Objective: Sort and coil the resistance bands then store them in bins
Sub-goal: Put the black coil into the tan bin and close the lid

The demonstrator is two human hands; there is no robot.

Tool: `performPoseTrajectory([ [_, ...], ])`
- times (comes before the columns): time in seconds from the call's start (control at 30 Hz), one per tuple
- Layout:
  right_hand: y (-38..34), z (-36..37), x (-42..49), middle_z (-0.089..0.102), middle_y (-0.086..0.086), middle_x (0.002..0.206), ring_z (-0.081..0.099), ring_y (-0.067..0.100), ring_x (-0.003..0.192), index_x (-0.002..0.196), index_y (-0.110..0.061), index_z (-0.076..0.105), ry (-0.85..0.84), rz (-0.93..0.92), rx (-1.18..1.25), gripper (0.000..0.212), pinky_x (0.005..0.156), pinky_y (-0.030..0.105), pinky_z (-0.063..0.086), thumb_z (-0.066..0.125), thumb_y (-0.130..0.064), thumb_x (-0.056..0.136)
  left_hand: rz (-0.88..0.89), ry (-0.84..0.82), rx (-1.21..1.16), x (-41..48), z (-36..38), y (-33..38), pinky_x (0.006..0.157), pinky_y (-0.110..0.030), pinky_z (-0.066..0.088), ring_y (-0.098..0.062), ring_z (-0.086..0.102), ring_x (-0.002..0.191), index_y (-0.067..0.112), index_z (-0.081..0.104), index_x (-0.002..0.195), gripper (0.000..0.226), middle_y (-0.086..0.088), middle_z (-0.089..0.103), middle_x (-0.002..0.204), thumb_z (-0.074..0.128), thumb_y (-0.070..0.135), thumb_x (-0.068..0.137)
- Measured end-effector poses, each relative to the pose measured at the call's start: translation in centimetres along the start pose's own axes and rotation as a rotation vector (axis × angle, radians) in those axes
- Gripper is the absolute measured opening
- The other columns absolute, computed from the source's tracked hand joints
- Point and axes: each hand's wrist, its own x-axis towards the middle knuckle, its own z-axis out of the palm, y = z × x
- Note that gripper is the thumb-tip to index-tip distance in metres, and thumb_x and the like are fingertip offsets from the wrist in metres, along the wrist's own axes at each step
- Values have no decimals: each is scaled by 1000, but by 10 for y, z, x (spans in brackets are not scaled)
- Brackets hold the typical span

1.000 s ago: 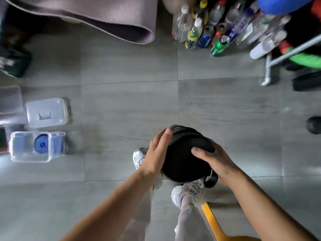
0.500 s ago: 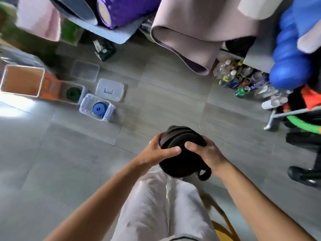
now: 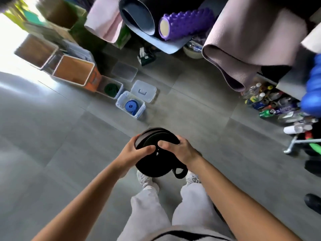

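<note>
I hold a coiled black resistance band (image 3: 152, 164) in front of me, above my feet. My left hand (image 3: 134, 152) grips its left side with the thumb across the top. My right hand (image 3: 178, 150) grips its right side, and a short loop of band hangs below it. On the floor ahead stands a clear bin (image 3: 121, 101) with a coiled blue band (image 3: 131, 106) inside. Left of it, another clear bin (image 3: 119, 88) holds a coiled green band (image 3: 111, 89). Two clear lids (image 3: 144, 91) lie beside the bins.
Open orange and brown boxes (image 3: 73, 70) stand at the left. Rolled mats (image 3: 243, 49) and a purple foam roller (image 3: 185, 23) hang over the back. Bottles and cans (image 3: 271, 105) crowd the right, beside a white rack leg (image 3: 291, 145). Grey tiled floor lies between me and the bins.
The view has swung up and left, bringing the bins and boxes nearer the middle. My hands keep the same hold on the black coil, with my left thumb now over its top.
</note>
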Motion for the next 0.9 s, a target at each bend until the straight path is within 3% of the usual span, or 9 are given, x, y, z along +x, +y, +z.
performPoseTrajectory([
  [0.2, 27, 53, 14, 71, 13, 90, 67, 25, 83, 92, -5, 74, 64, -8, 102, 36, 84, 40, 52, 77, -30, 66, -71, -36, 65, 4, -57, -21, 82, -35, 54, -25, 67, 100, 15, 49, 129, 86, -11, 67, 112, 77, 48, 54],
  [0.33, 39, 65, 19, 72, 7, 81, 68, 21, 77, 83, -11, 75, 101, -14, 100, 18, 77, 36, 53, 79, -24, 71, -103, -39, 71, 4, -70, -35, 75, -32, 53, -25, 68, 94, 9, 54, 122, 86, -14, 69, 106, 79, 50, 51],
  [0.47, 40, 65, 21, 74, 13, 91, 70, 31, 88, 89, -9, 74, 180, -6, 98, 48, 86, 44, 55, 82, -41, 54, -82, -102, 75, 2, -72, -35, 84, -36, 53, -27, 65, 103, 11, 55, 122, 80, -14, 66, 113, 82, 46, 55],
  [0.6, 35, 59, 19, 74, 14, 90, 71, 31, 84, 81, -14, 76, 171, 1, 121, 49, 86, 45, 55, 82, -49, 48, -104, 91, 75, -5, -58, -27, 77, -29, 55, -15, 63, 100, 21, 51, 113, 86, -4, 56, 114, 81, 54, 40],
  [0.67, 29, 54, 19, 72, 18, 93, 69, 32, 86, 86, -12, 76, 74, 3, 125, 48, 85, 43, 54, 81, -48, 55, -103, 78, 6, -5, -55, -22, 76, -34, 57, -20, 68, 94, 13, 52, 116, 88, -11, 65, 108, 82, 48, 41],
  [0.8, 21, 53, 17, 66, 21, 97, 64, 32, 89, 96, -7, 72, -104, -80, 141, 30, 84, 40, 51, 70, -30, 75, -109, 27, -78, -6, -60, -14, 92, -52, 50, -36, 64, 102, 2, 49, 125, 90, -23, 63, 113, 82, 39, 49],
  [0.9, 18, 48, 14, 63, 25, 113, 61, 35, 104, 112, -2, 64, -126, -62, 131, 59, 94, 42, 46, 68, -48, 76, -93, 60, -112, -12, -59, -20, 91, -50, 51, -36, 64, 103, 3, 46, 126, 92, -24, 62, 115, 82, 38, 49],
])
